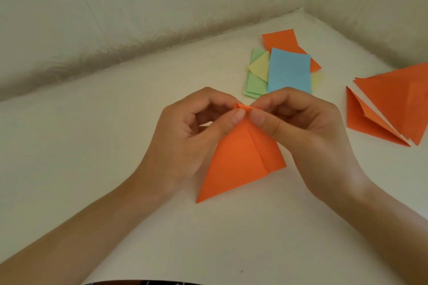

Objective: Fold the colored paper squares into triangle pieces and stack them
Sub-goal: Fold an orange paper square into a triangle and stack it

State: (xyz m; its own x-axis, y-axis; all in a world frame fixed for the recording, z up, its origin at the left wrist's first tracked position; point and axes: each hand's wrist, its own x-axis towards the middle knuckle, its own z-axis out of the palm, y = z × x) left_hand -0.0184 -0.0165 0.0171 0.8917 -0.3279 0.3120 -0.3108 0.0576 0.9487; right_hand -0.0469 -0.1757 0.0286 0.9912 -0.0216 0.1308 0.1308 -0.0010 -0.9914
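Off-white tabletop runs back to walls lined with pale sheeting. At its centre the left hand and right hand meet thumb to thumb. Each has its fingers curled and pinches the top tip of the orange piece, which fans out toward six o'clock (whether its lower edge rests on the surface I cannot tell). A flap edge runs down its right half, so the paper looks partly folded, and the step in hand seems to be creasing that small tip. The next move, I judge, calls for pressing the crease flat with the layers aligned. At one o'clock from the hands lies the pile of squares, blue on top of green, yellow and orange. At three o'clock the finished orange triangles overlap by the frame edge.
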